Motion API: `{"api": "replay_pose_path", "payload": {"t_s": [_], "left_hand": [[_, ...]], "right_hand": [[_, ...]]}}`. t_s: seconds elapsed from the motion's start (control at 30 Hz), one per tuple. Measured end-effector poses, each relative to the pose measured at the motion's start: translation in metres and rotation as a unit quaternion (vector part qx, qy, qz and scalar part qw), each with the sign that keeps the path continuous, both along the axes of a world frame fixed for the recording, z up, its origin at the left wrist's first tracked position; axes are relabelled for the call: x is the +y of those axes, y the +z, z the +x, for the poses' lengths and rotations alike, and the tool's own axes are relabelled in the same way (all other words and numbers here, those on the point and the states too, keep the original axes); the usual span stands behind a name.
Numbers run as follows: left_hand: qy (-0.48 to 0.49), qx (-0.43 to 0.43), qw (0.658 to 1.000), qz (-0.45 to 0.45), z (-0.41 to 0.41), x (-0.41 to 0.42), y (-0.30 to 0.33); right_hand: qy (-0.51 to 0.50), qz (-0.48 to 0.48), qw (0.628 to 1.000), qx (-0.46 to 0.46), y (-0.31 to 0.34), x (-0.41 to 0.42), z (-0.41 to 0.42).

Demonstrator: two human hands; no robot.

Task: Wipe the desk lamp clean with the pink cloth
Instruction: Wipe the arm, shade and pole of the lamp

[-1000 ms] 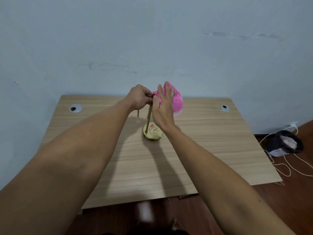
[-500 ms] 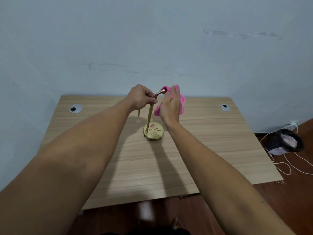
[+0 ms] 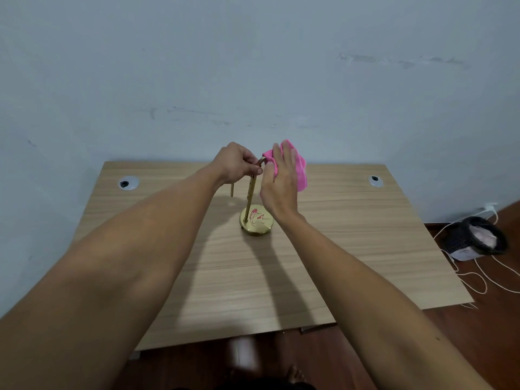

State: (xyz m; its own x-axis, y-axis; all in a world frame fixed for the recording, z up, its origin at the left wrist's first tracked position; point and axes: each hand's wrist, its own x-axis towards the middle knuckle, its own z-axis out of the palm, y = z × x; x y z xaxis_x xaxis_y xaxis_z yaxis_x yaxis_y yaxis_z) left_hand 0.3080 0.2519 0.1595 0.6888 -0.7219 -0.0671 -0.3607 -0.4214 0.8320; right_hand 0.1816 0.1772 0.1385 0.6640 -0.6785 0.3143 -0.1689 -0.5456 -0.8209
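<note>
A small gold desk lamp point(image 3: 256, 219) stands on its round base near the middle of the wooden desk point(image 3: 351, 249). A thin stem rises from the base and curves over at the top. My left hand point(image 3: 237, 164) is closed around the top of the stem just below the bend. My right hand point(image 3: 281, 182) presses the pink cloth point(image 3: 301, 170) against the right side of the curved top, fingers stretched over the cloth. Part of the lamp's arm is hidden behind my hands; a short gold end point(image 3: 232, 190) hangs down on the left.
Two round cable holes, the left cable hole point(image 3: 128, 183) and the right cable hole point(image 3: 375, 181), sit in the desk's far corners. The desk backs onto a pale blue wall. On the floor to the right stands a black basket point(image 3: 475, 239) among white cords point(image 3: 478, 277).
My right hand with the cloth slid along the lamp's curved top, first down to the right, then back up toward the bend. My left hand stayed on the stem.
</note>
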Motion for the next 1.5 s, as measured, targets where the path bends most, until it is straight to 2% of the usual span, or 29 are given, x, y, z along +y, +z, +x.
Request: {"api": "replay_pose_path", "payload": {"t_s": [0.13,0.27,0.37,0.5,0.67,0.73,0.9,0.97,1.03,1.13,1.23,1.3,1.37,1.4,1.47,1.5], "left_hand": [[0.032,0.052,0.998,-0.001,0.010,0.020,-0.021],[0.062,0.068,0.995,0.045,0.016,0.044,-0.051],[0.042,0.094,0.994,0.024,0.008,0.049,-0.062],[0.055,0.070,0.996,0.016,0.003,0.045,-0.069],[0.042,0.043,0.998,0.035,0.006,0.042,-0.070],[0.038,0.035,0.998,0.036,0.006,0.040,-0.069],[0.036,0.033,0.998,0.047,0.008,0.040,-0.071],[0.034,0.035,0.998,0.045,0.007,0.040,-0.070],[0.035,0.038,0.998,0.041,0.005,0.041,-0.070],[0.037,0.041,0.998,0.038,0.005,0.041,-0.070],[0.043,0.047,0.997,0.042,0.004,0.041,-0.069],[0.042,0.046,0.997,0.043,0.003,0.041,-0.067],[0.043,0.036,0.997,0.045,0.002,0.041,-0.066],[0.045,0.029,0.997,0.047,0.002,0.041,-0.066],[0.046,0.017,0.998,0.051,0.001,0.041,-0.066],[0.045,0.010,0.998,0.052,0.001,0.041,-0.066]], "right_hand": [[-0.064,0.059,0.996,-0.006,0.001,-0.015,0.000],[-0.070,0.097,0.993,-0.022,0.006,-0.011,0.004],[-0.045,0.038,0.998,-0.009,-0.002,-0.003,0.007],[0.015,-0.055,0.998,0.004,-0.022,0.005,0.008],[0.079,-0.186,0.979,0.020,-0.049,0.008,-0.001],[0.086,-0.186,0.979,0.015,-0.055,0.013,-0.005],[0.105,-0.124,0.986,0.031,-0.061,0.019,-0.023],[0.064,-0.051,0.997,0.013,-0.061,0.019,-0.031],[-0.026,0.059,0.997,-0.033,-0.049,0.020,-0.036],[-0.176,0.201,0.956,-0.122,-0.024,0.011,-0.033],[-0.240,0.309,0.895,-0.214,0.001,-0.007,-0.027],[-0.234,0.359,0.870,-0.244,0.014,-0.015,-0.017],[-0.183,0.430,0.848,-0.250,0.026,-0.014,0.001],[-0.163,0.448,0.846,-0.238,0.028,-0.015,0.011],[-0.159,0.429,0.871,-0.178,0.025,-0.016,0.028],[-0.163,0.436,0.868,-0.173,0.031,-0.009,0.030]]}}
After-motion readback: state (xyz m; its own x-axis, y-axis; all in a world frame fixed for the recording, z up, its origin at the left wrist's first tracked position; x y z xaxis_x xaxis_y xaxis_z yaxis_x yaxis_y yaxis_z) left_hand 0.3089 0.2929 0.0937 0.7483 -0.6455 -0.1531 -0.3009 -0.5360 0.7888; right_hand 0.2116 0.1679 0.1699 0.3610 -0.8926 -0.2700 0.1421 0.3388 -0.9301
